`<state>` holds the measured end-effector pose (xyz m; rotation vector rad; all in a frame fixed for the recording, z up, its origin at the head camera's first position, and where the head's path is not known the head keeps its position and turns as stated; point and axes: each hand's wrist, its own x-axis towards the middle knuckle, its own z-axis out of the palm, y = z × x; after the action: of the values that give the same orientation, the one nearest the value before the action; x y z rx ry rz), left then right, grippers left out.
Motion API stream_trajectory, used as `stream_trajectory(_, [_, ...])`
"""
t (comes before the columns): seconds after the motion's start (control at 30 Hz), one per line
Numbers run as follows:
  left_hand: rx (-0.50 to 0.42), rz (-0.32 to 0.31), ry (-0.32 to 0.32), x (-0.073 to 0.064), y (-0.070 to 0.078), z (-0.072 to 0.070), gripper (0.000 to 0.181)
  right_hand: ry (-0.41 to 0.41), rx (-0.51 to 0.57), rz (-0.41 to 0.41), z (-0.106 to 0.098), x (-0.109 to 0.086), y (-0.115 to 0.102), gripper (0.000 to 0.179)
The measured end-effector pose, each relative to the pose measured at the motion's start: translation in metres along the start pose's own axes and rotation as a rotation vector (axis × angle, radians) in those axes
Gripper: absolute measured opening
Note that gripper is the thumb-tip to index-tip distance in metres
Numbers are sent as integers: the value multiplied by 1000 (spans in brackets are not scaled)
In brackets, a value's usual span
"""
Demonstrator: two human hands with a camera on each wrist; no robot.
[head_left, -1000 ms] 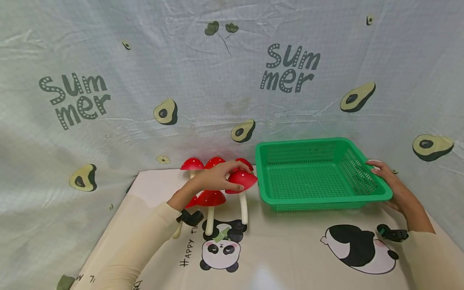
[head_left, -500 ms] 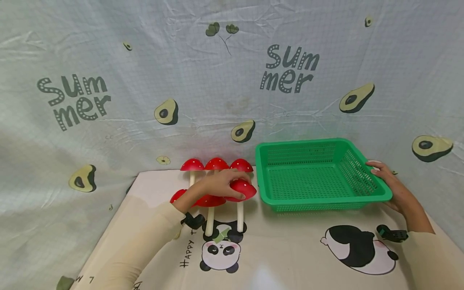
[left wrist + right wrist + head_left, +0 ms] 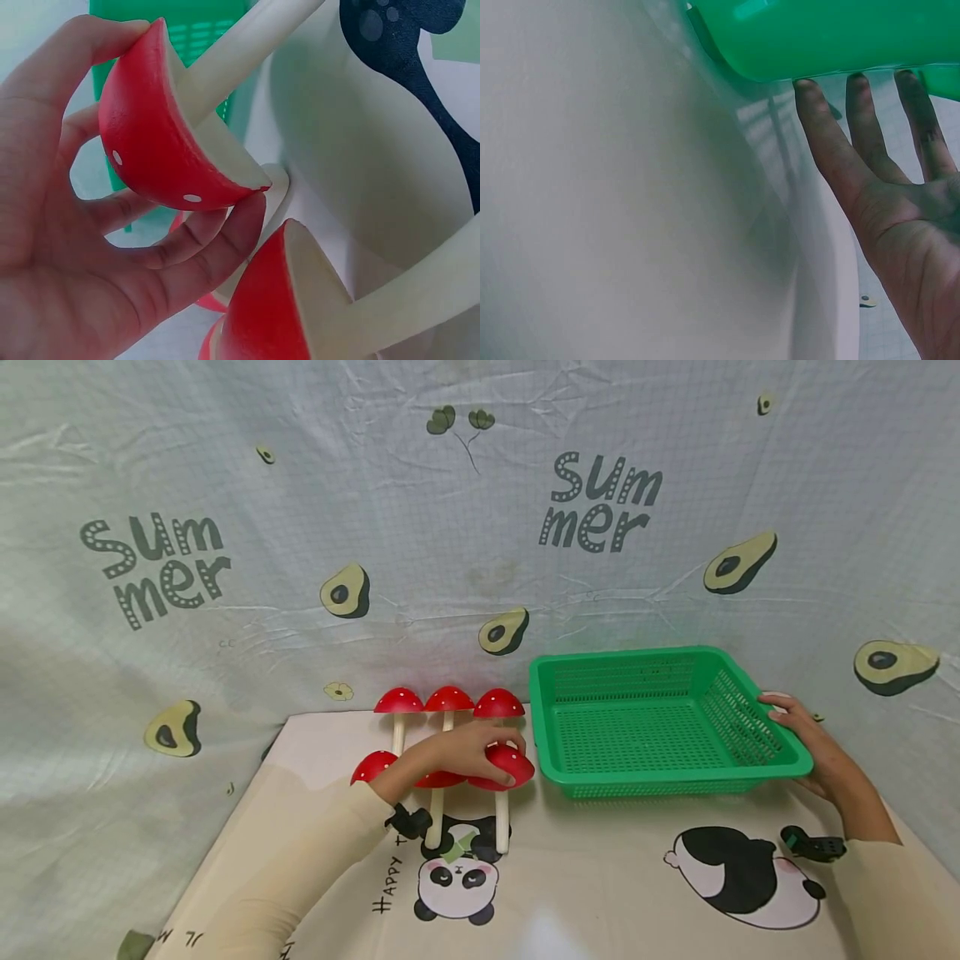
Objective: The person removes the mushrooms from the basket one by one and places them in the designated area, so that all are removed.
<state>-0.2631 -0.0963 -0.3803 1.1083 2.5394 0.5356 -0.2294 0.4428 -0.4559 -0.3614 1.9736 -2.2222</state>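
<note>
My left hand [image 3: 467, 750] grips the cap of a red toy mushroom [image 3: 514, 765], which has white dots and a pale stem. In the left wrist view, thumb and fingers curl round the cap [image 3: 142, 131]. More mushrooms stand or lie close by: three form a back row, including this right one [image 3: 498, 702], and others are in front, partly hidden by my left hand and forearm. At the right edge of a green plastic basket [image 3: 675, 772], my right hand [image 3: 816, 750] touches the rim. Its visible fingers [image 3: 832, 139] are fairly straight in the right wrist view; the thumb is hidden.
The basket, holding nothing, sits right of the mushrooms near the printed backdrop cloth [image 3: 420, 527]. A pale cloth with panda prints [image 3: 457, 885] covers the table [image 3: 585, 877]. Each wrist carries a small black device [image 3: 812, 843].
My left hand has brought the gripped mushroom toward me, into line with the front mushrooms, uncovering the back right one. The right hand and basket have stayed put.
</note>
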Motion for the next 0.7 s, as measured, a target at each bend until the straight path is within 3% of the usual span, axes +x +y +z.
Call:
stream_trajectory(0.2, [43, -37, -40, 5, -2, 3, 51, 23, -23, 4, 2, 0, 0, 33])
stream_trajectory(0.43, [51, -45, -146, 14, -6, 9, 48, 30, -23, 2, 3, 0, 1, 33])
stream_trajectory(0.7, [125, -62, -120, 17, -3, 6, 50, 7, -1, -27, 2, 0, 2, 35])
